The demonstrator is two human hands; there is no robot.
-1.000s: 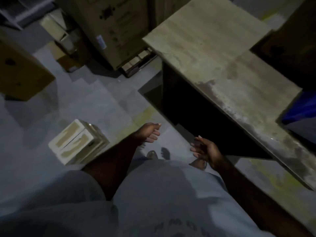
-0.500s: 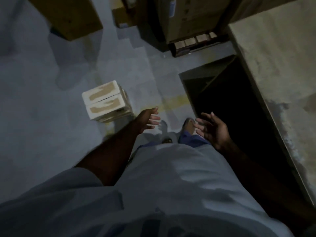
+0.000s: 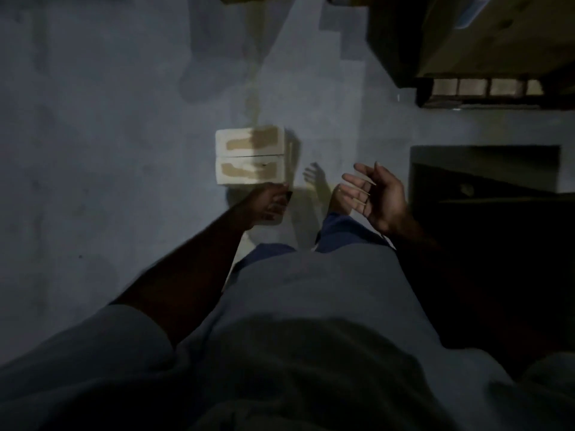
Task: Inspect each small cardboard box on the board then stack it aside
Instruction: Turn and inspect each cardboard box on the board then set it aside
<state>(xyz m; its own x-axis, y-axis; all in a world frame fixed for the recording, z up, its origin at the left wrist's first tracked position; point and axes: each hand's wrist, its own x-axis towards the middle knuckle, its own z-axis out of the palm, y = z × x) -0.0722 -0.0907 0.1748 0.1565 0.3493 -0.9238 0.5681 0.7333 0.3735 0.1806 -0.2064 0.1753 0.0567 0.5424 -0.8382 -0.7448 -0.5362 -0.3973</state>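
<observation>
Holds left hand (image 3: 267, 202) at near corner of taped cardboard boxes (image 3: 250, 160) on floor (image 3: 93, 181), finger state unclear; right hand (image 3: 373, 194) apart, fingers spread.

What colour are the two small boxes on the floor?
White boxes, each with a brown tape strip; head view.

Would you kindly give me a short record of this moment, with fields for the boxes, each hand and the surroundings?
boxes: two small white cardboard boxes with brown tape strips, side by side on the grey floor
left hand: at the boxes' near right corner; contact and grip too blurred to tell
right hand: fingers spread, palm showing, holding nothing, apart from the boxes
surroundings: large brown cardboard carton on a wooden pallet, top right
lighting: dim
</observation>
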